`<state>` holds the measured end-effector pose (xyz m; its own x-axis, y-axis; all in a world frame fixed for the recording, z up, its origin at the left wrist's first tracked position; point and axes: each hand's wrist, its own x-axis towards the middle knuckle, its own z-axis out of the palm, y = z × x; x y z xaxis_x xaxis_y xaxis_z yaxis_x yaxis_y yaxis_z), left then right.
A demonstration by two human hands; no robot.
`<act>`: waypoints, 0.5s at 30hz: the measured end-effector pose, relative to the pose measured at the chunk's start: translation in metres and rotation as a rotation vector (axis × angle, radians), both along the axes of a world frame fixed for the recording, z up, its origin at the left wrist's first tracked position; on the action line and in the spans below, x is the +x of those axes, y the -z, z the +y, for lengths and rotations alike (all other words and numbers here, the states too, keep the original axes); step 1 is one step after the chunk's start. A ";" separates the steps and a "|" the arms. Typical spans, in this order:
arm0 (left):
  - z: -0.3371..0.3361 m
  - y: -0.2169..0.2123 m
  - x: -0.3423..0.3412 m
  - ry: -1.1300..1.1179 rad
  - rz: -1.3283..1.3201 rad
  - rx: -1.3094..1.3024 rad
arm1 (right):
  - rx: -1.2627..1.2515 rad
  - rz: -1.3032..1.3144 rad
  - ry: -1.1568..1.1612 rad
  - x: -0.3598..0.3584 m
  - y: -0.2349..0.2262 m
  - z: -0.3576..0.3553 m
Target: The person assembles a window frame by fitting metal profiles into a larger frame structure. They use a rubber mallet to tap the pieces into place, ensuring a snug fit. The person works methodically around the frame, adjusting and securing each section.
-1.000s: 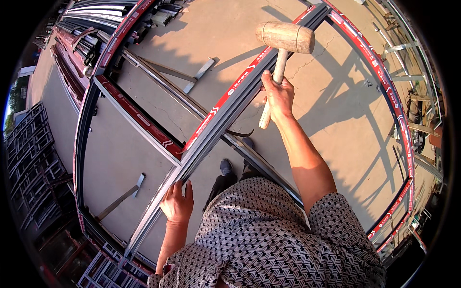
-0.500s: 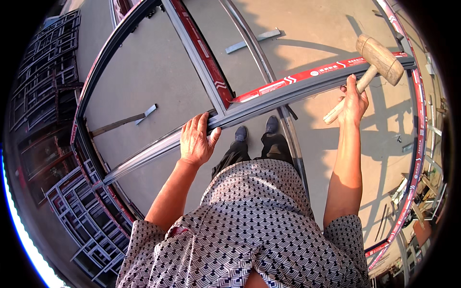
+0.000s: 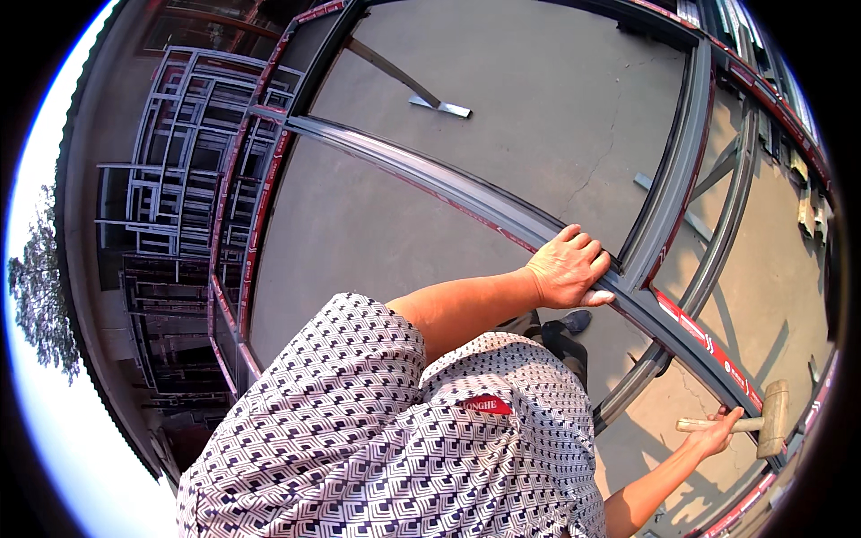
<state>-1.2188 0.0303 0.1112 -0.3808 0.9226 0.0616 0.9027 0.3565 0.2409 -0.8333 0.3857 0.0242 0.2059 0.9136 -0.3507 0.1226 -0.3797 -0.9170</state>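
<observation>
1. Through the head view, I am seeing a long crossbar [image 3: 516, 218] running from upper left to lower right, its right part wearing red tape.
2. The left hand [image 3: 569, 269] is lying over the crossbar, fingers bent over it and thumb on the near side; I cannot tell whether this grip is closing firmly, since the underside is hidden.
3. Just right of the left hand, a second bar [image 3: 679, 184] is meeting the crossbar and running away from the body, so the left hand is the nearer one to that joint.
4. The right hand [image 3: 715, 434] is sitting well apart, farther right and lower in the picture; its grip is closing around the handle of a wooden mallet [image 3: 772, 420].
5. The mallet's handle is pointing sideways, nearly level in the picture, with the head lying right of the grip and its own long axis standing across the handle.
6. The mallet head is overlapping the crossbar's far right end in my view; I cannot tell whether they are touching.
7. Below, a support rail [image 3: 720, 260] is passing under the crossbar between the two hands, above the floor [image 3: 502, 63].
</observation>
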 end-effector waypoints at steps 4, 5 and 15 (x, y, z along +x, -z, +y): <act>0.001 -0.007 0.002 -0.020 -0.103 -0.026 | 0.003 -0.002 -0.019 0.004 0.004 0.006; -0.005 -0.006 0.002 -0.013 -0.104 0.102 | 0.002 0.001 -0.029 0.004 0.007 0.008; -0.154 0.025 -0.112 -1.543 0.218 0.388 | 0.001 -0.120 -0.097 0.008 -0.007 0.017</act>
